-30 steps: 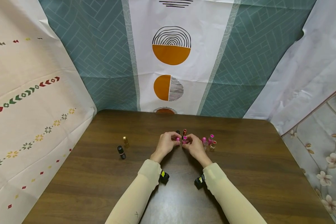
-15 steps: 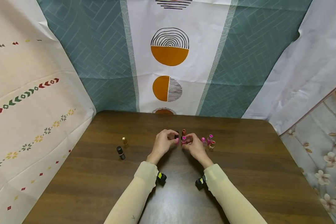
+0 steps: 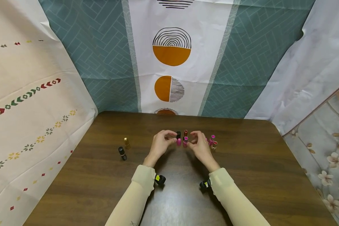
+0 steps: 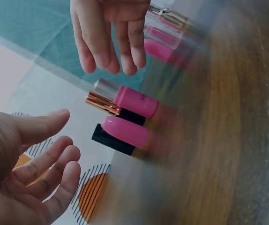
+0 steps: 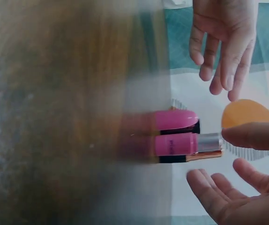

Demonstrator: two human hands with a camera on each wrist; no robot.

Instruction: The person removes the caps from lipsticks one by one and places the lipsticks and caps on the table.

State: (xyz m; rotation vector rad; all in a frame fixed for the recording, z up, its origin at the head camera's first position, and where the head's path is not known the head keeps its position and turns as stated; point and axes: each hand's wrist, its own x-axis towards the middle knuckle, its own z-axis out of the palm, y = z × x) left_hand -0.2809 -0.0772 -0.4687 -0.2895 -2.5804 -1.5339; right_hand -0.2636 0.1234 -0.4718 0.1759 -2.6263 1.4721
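Observation:
A pink lipstick tube (image 3: 185, 143) with a shiny silver collar stands upright on the table beside its rounded pink cap (image 3: 179, 142). Close behind them are a black cap (image 3: 178, 134) and a black-based lipstick with a copper-coloured collar (image 3: 185, 133). My left hand (image 3: 160, 145) is just left of this group, fingers apart and holding nothing. On the other side my right hand (image 3: 201, 147) hovers, relaxed and holding nothing. In the right wrist view its thumb overlaps the end of the silver collar (image 5: 208, 142).
Further right stand another pink lipstick (image 3: 212, 140) and a gold one (image 3: 214, 145), partly behind my right hand. A gold tube (image 3: 126, 143) and a black tube (image 3: 122, 153) stand to the left on the brown table (image 3: 82, 188). Patterned curtains hang behind.
My left fingers have let go of the pink cap and moved left. My right hand has released the pink lipstick tube and shifted slightly right. Both pieces stay standing side by side.

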